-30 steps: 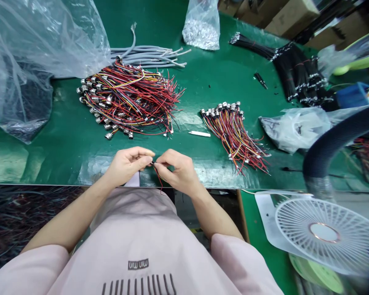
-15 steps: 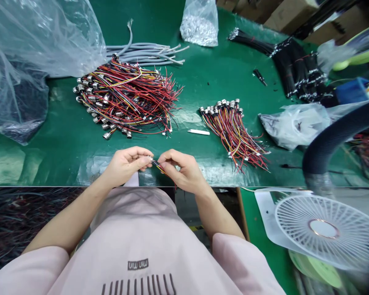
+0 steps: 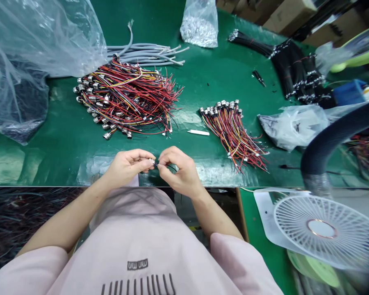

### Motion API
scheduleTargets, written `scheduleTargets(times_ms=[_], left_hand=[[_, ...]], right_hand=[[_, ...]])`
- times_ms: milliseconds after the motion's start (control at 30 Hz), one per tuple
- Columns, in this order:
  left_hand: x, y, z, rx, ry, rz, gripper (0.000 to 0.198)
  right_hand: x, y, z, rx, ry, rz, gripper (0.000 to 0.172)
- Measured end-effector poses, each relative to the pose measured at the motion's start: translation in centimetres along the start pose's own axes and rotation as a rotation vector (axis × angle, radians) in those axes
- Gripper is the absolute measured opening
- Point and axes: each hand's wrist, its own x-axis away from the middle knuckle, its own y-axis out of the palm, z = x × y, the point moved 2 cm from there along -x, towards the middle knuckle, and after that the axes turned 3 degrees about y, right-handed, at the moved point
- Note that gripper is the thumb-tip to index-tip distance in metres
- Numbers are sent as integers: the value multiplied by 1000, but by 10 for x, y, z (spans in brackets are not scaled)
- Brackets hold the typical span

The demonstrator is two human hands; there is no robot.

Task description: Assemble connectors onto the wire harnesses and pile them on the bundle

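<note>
Near the front edge of the green table, my left hand (image 3: pixel 127 166) pinches a small metal connector (image 3: pixel 152 161) between thumb and fingers. Dark wires run out of the connector's right end, where my right hand (image 3: pixel 178 170) closes its thumb and forefinger on them. The fingers partly hide the connector, and its fine detail is too small to make out. Beyond my hands lies a big heap of wired connectors (image 3: pixel 132 98) with red, yellow, white and black leads. A smaller, neater bunch of wired connectors (image 3: pixel 230 131) is to the right.
A white pen-like tool (image 3: pixel 198 132) lies between the two piles. Grey cables (image 3: pixel 147 53) and plastic bags (image 3: pixel 199 24) are farther back. Black cable bundles (image 3: pixel 295 69) lie at the right rear. A black flexible hose (image 3: pixel 322 143) and a white fan (image 3: pixel 322 229) stand at the right.
My right hand's fingers have shifted slightly left and closer to the connector. The coloured wires seen earlier by my right fingers no longer show; a dark wire does. My left hand stays nearly still.
</note>
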Motion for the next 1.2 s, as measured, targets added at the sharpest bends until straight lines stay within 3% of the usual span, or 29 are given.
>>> scheduleTargets(times_ms=[167,333,633,867,1200], left_hand=[[-1,-2,2,24,-28,61,37],[-2,-3,3,62,-20,99,36],[0,-2,1,80,-45,33,27],[-1,-3,2,107,-65,38,25],[-1,-2,2,126,-56,50,23]], right_hand=[[-4,-11,1,-52,-7,-94,8],[2,-28,-3,85,-47,-137,3],[3,-21,1,-21,124,-148,12],[7,-25,-4,72,-172,-124,22],[12,-15,-6,333,-201,-76,9]])
